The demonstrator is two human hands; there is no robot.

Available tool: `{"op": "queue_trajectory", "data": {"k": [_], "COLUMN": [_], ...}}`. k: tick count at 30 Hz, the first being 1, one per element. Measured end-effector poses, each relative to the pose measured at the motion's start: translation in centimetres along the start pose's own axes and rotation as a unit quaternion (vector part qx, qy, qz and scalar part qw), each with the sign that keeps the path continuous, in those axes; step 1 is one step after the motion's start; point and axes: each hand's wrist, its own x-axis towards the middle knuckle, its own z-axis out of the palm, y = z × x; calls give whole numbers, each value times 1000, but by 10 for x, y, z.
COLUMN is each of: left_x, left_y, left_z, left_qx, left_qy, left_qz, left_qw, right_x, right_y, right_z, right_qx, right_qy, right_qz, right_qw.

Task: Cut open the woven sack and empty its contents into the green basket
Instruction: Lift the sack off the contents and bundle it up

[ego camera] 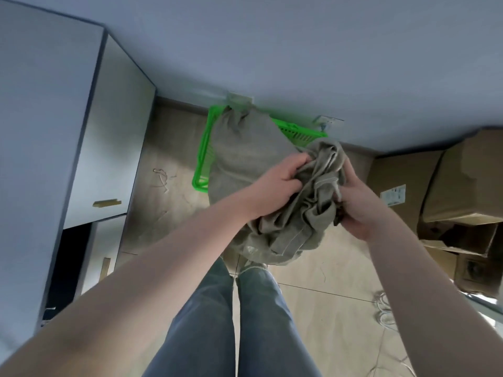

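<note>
A grey-beige woven sack (245, 153) hangs in front of me, its far end reaching over the green basket (202, 159) on the floor by the wall. My left hand (275, 186) grips the bunched near end of the sack from the left. From the right, my right hand (356, 202) clutches the same crumpled bundle. The sack hides most of the basket; only its left rim and back right corner show. No contents are visible, and no cutting tool is in view.
A white cabinet (68, 131) stands at the left. Cardboard boxes (457, 191) are stacked at the right. Bits of cut string (162, 178) lie on the tiled floor left of the basket, and white cord (385, 311) lies at the right. My legs (231, 322) are below.
</note>
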Motion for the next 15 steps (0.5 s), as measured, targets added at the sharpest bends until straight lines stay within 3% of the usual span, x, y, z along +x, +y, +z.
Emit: {"op": "queue_trajectory", "data": {"k": [2,5,7,9,10,12,13,15], "left_x": [0,-5,-7,-5,-4,-10,-16,-27], "left_y": [5,12,9,-3,-14,-50,-69,-99], "left_z": [3,10,5,-13,-26,-47,-52,-50], "left_qx": [-133,-357,-420,-349,-257,-61,-52,-176], "left_qy": [-22,-82,-48,123,234,417,436,355], "left_qz": [-59,-109,-110,-116,-142,-247,-319,-449], "left_qw": [989,924,900,922,927,873,840,801], "right_x": [2,5,5,-4,-8,-14,-19,-22], "right_y": [-2,1,4,0,0,7,5,5], "right_z": [-8,-7,-6,-7,-10,-20,-19,-22], "right_qx": [55,94,120,140,147,144,139,143], "right_qy": [-5,68,120,159,167,195,211,213], "right_qz": [27,39,39,52,60,75,82,95], "right_qw": [998,992,985,976,973,967,964,962]}}
